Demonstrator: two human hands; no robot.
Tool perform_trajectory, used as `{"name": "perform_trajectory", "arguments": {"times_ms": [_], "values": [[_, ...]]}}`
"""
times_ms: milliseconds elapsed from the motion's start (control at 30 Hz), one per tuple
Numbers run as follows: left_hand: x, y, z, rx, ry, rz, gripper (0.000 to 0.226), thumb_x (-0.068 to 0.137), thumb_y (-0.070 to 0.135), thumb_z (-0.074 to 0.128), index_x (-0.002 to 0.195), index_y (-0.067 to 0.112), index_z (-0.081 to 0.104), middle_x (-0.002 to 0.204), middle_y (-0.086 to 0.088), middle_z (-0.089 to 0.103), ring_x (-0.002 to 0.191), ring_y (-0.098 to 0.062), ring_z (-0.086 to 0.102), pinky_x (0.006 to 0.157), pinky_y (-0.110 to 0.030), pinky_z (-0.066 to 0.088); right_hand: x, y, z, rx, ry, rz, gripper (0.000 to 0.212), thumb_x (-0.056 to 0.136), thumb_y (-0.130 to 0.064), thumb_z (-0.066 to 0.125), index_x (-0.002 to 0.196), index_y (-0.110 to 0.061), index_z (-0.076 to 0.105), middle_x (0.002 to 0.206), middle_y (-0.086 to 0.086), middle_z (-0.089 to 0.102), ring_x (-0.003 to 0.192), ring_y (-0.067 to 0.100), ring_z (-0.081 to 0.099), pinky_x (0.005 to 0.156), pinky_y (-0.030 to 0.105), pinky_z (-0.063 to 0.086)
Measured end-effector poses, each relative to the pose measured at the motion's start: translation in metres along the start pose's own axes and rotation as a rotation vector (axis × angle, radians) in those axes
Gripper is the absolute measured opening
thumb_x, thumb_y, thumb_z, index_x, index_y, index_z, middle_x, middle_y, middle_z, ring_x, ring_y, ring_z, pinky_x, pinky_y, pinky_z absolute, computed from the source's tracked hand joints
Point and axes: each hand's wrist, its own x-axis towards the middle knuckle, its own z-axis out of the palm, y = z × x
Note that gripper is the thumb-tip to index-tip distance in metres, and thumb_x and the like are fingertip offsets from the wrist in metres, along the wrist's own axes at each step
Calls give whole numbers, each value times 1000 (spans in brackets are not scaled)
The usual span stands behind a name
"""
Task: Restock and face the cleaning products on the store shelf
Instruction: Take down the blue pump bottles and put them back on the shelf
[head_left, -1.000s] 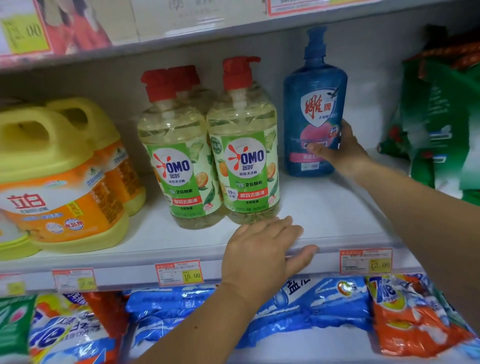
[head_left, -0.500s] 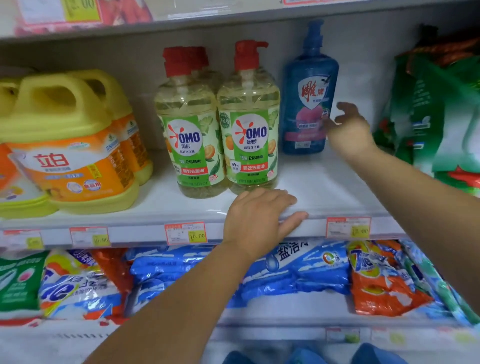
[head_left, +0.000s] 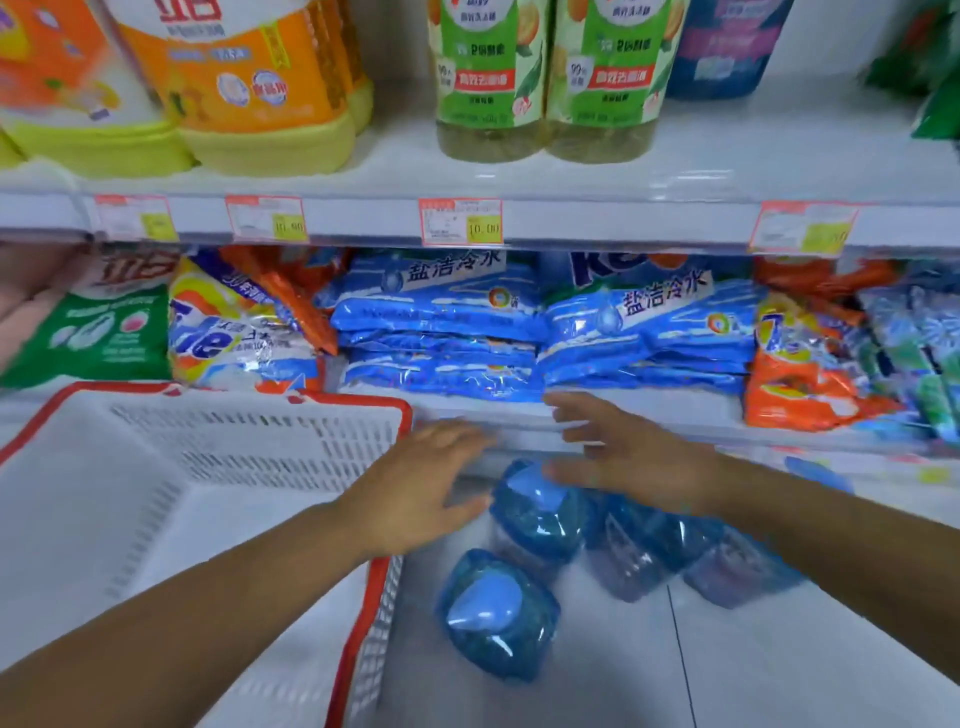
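Several blue dish-soap bottles stand on the floor below the shelves; the nearest blue bottle (head_left: 496, 616) is at bottom centre and a second blue bottle (head_left: 537, 512) stands behind it. My left hand (head_left: 421, 486) hovers open just left of the second bottle, fingers spread. My right hand (head_left: 618, 457) is open above that bottle's right side, holding nothing. On the upper shelf (head_left: 701, 171) stand two green-labelled soap bottles (head_left: 545, 78) and one blue bottle (head_left: 722, 52) to their right.
A white mesh basket with a red rim (head_left: 208, 467) sits at the left under my left forearm. Yellow-orange jugs (head_left: 249, 88) fill the upper shelf's left. Blue detergent bags (head_left: 441, 322) and orange bags (head_left: 800, 374) lie on the lower shelf.
My view dropped from the upper shelf to the floor. My right hand let go of the blue bottle on the shelf, and both hands came down over the bottles on the floor.
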Motion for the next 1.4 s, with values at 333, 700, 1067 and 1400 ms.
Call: {"name": "perform_trajectory", "arguments": {"times_ms": [333,700,1067,1400], "values": [[-30,-14,19,149,-65,-28,60,87,53,42,133,18,58,136,-4,59,133,-25,49,116,-39,26,8,60,78,-78,234,37,115,58,-33,93,135,-64,13,134,-4,47,118,12,53,103,26,43],[-16,8,-14,-278,-97,-265,87,84,50,70,154,26,25,158,4,28,144,-14,25,115,-25,20,8,8,48,-126,334,19,86,52,-50,86,126,-40,43,116,-14,63,106,13,61,94,40,51],[33,56,-89,-746,102,-218,94,58,34,95,133,45,39,123,30,61,113,8,58,97,-20,47,-73,-139,-85,135,435,-528,102,44,-39,95,136,-35,49,122,-11,67,113,7,65,91,32,54],[97,115,-117,-950,459,-127,90,46,27,96,125,35,53,113,16,71,103,-7,68,90,-38,57,-91,-118,-121,120,428,-475,75,55,-24,91,122,-18,58,101,-15,75,92,2,71,71,13,53]]}}
